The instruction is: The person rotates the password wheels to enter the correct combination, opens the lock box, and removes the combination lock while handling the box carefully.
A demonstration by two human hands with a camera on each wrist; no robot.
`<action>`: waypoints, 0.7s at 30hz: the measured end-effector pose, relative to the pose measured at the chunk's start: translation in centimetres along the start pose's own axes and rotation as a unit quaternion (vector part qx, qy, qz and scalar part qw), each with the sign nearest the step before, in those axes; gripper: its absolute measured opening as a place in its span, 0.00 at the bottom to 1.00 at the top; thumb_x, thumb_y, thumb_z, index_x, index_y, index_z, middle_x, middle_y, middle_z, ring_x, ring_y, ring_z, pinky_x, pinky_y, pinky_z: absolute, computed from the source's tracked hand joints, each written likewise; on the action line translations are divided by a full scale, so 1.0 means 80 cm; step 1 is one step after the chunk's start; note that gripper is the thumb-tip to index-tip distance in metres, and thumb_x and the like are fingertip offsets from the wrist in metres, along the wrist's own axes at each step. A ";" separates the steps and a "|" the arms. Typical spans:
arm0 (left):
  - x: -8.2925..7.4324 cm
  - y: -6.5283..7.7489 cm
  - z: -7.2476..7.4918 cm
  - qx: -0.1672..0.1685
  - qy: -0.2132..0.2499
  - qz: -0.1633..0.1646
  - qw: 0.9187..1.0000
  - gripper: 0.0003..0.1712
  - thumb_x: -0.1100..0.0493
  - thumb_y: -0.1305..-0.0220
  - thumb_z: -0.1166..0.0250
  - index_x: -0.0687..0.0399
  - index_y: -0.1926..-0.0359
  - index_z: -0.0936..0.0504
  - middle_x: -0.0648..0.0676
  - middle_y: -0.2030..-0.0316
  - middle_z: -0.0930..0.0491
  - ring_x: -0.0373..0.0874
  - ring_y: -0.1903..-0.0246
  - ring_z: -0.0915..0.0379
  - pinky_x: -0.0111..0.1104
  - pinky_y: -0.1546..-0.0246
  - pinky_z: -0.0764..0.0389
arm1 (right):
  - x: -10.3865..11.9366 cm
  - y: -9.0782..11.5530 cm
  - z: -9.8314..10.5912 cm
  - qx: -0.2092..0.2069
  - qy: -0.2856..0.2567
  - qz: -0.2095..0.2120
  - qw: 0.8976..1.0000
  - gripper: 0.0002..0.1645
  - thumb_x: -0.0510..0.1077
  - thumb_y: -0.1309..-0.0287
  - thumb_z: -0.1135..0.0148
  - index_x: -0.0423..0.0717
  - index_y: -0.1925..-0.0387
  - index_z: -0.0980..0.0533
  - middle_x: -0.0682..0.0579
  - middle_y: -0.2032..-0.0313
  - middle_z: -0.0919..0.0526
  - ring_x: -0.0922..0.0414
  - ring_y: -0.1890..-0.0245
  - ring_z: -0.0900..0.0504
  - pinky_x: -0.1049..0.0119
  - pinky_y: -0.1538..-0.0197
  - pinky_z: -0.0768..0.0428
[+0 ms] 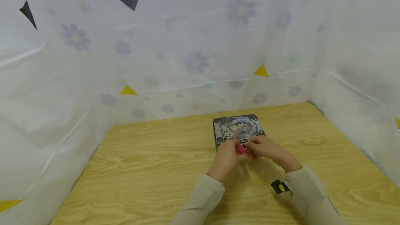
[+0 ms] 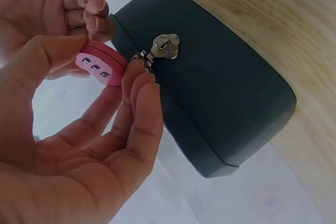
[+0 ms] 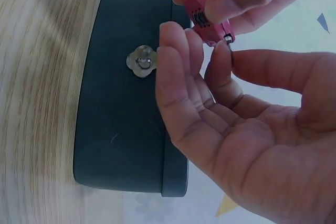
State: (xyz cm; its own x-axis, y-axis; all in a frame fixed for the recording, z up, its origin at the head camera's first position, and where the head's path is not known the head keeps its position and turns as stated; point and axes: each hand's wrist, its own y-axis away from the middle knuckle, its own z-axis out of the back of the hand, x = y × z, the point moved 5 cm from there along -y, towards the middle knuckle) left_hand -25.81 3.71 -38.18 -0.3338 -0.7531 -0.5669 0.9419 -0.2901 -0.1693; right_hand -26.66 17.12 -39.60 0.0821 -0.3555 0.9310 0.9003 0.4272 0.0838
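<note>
A pink combination padlock (image 1: 240,149) with several number dials is between both hands, at the front of a box. My left hand (image 1: 225,157) grips its body, with the thumb (image 3: 226,8) lying by the dials in the right wrist view. My right hand (image 1: 271,150) pinches the thin metal shackle (image 3: 229,45) between thumb and forefinger, its other fingers loosely bent. Behind the hands stands the dark green box (image 2: 226,93), its patterned lid (image 1: 229,127) down. A silver clasp (image 3: 142,61) sits on the box front, close to the fingertips.
The box stands toward the back of a wood-grain table (image 1: 150,169). White flowered sheeting (image 1: 175,55) with black and yellow triangles surrounds the table on the back and sides. A black tag with a yellow mark (image 1: 279,186) hangs by the right sleeve.
</note>
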 end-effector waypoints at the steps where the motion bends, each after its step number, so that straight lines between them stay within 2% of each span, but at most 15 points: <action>1: 0.001 0.000 0.002 -0.004 -0.002 0.002 1.000 0.12 0.55 0.49 0.25 0.57 0.72 0.19 0.47 0.79 0.23 0.36 0.80 0.32 0.24 0.80 0.31 | 0.000 -0.001 -0.001 -0.001 -0.003 0.001 1.000 0.17 0.43 0.28 0.53 0.32 0.64 0.25 0.47 0.69 0.19 0.49 0.67 0.17 0.51 0.58 0.19; 5: 0.005 0.000 0.008 -0.013 0.007 0.019 1.000 0.14 0.54 0.48 0.25 0.57 0.73 0.20 0.47 0.79 0.24 0.37 0.80 0.33 0.25 0.80 0.31 | 0.002 -0.002 -0.004 0.004 -0.027 0.008 1.000 0.16 0.42 0.29 0.50 0.30 0.61 0.26 0.46 0.67 0.18 0.46 0.62 0.16 0.51 0.56 0.19; 10: 0.010 0.001 0.016 -0.018 0.023 0.044 0.999 0.13 0.56 0.48 0.27 0.57 0.72 0.23 0.47 0.78 0.26 0.38 0.79 0.33 0.26 0.79 0.30 | 0.008 -0.001 -0.010 0.008 -0.065 0.017 0.998 0.14 0.40 0.32 0.45 0.28 0.59 0.27 0.46 0.65 0.17 0.49 0.61 0.16 0.50 0.53 0.20; 13: 0.014 0.003 0.019 -0.014 0.033 0.059 0.998 0.13 0.57 0.47 0.27 0.57 0.71 0.25 0.48 0.78 0.27 0.38 0.79 0.33 0.27 0.80 0.30 | 0.014 -0.003 -0.017 -0.010 -0.077 0.019 0.997 0.13 0.37 0.34 0.45 0.26 0.58 0.28 0.46 0.67 0.17 0.53 0.64 0.16 0.51 0.55 0.19; 21: 0.026 0.013 0.032 -0.020 0.025 0.057 0.998 0.14 0.58 0.46 0.27 0.61 0.66 0.23 0.51 0.75 0.24 0.40 0.76 0.30 0.27 0.78 0.27 | 0.020 -0.011 -0.037 -0.082 -0.095 0.001 0.992 0.12 0.34 0.36 0.43 0.24 0.59 0.28 0.42 0.70 0.15 0.49 0.69 0.14 0.56 0.62 0.17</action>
State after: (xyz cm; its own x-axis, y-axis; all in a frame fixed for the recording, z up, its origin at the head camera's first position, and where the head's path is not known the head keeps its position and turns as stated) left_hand -25.62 0.37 -37.46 -0.2222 -0.7499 -0.6231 0.9749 -0.1788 -0.1325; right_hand -26.08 13.70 -39.25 0.0166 -0.1856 0.9825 0.9590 0.2810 0.0368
